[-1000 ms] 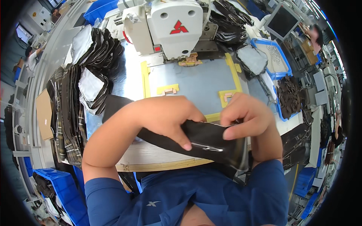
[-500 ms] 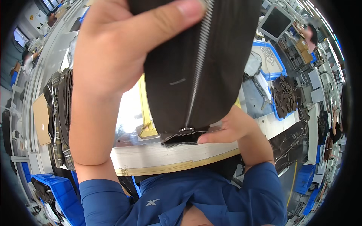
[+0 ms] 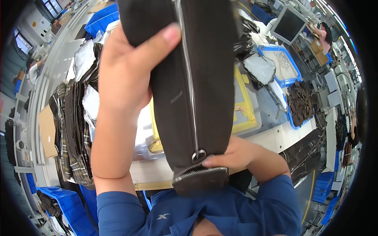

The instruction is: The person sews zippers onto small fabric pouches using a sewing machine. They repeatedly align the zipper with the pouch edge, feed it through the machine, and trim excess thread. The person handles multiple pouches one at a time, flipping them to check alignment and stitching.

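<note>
A long dark brown fabric piece (image 3: 214,78) with a metal zipper (image 3: 189,90) down its middle is held up in front of me, over the table. My left hand (image 3: 124,67) grips its upper left side, the thumb lying across the front beside the zipper teeth. Around the lower right end is my right hand (image 3: 238,155), its thumb pressed at the zipper just below the ring-shaped metal slider (image 3: 199,155). Below the slider the two rows of teeth part, and a dark flap (image 3: 202,181) hangs from the lower end. The fingers behind the fabric are hidden.
A yellow-edged frame (image 3: 248,104) lies on the table behind the fabric. Stacked dark and plaid cloth (image 3: 73,126) stands left. To the right are a blue tray of metal hardware (image 3: 281,59), a blue tray of brown pieces (image 3: 301,102) and a monitor (image 3: 290,25). Co-workers are farther off.
The fabric piece has come lower and nearer to my body, with both hands still on it. Its lower end has tipped, so the flap below the slider faces me more.
</note>
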Action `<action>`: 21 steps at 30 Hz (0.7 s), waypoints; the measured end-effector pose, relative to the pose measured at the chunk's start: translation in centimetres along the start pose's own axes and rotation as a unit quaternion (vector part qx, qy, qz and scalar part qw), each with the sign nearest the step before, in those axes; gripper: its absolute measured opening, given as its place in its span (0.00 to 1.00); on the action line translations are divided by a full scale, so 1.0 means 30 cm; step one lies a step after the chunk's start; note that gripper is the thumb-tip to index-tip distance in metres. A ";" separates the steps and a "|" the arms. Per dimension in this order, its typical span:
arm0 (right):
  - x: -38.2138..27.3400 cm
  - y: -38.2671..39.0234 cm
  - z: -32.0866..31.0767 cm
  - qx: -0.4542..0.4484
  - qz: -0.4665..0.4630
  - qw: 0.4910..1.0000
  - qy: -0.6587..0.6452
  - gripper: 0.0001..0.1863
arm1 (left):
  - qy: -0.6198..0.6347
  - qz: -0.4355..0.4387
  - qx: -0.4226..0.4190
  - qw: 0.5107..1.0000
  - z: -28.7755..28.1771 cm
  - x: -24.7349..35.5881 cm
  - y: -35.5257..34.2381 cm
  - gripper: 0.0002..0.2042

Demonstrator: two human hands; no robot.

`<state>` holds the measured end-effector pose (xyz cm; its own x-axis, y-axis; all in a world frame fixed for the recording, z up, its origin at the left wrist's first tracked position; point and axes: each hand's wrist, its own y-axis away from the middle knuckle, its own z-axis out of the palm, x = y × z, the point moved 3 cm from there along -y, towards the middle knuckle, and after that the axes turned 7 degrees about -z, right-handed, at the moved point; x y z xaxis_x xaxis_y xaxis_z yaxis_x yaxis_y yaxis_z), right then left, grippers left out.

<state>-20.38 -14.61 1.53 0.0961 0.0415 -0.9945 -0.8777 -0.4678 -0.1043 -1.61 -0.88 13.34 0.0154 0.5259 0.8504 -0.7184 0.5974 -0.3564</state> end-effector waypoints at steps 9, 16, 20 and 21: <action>0.046 -0.103 -0.238 0.248 -0.006 0.969 0.002 0.20 | -0.101 -0.175 -0.034 0.979 -0.117 -0.301 0.116 0.13; 0.019 -0.208 -0.291 0.276 -0.113 0.954 0.028 0.12 | -0.099 -0.163 0.018 0.981 -0.110 -0.321 0.141 0.13; 0.007 -0.208 -0.277 0.307 -0.134 0.942 0.006 0.12 | -0.093 -0.203 0.011 0.975 -0.112 -0.339 0.160 0.12; 0.002 -0.205 -0.279 0.317 -0.147 0.937 0.008 0.12 | -0.115 -0.215 -0.003 0.970 -0.112 -0.337 0.170 0.12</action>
<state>-11.06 -19.11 2.17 0.3793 0.0695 -0.9226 -0.9143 0.1811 -0.3623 -3.09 -1.12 1.61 0.1565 0.0776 0.9846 -0.6757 0.7355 0.0495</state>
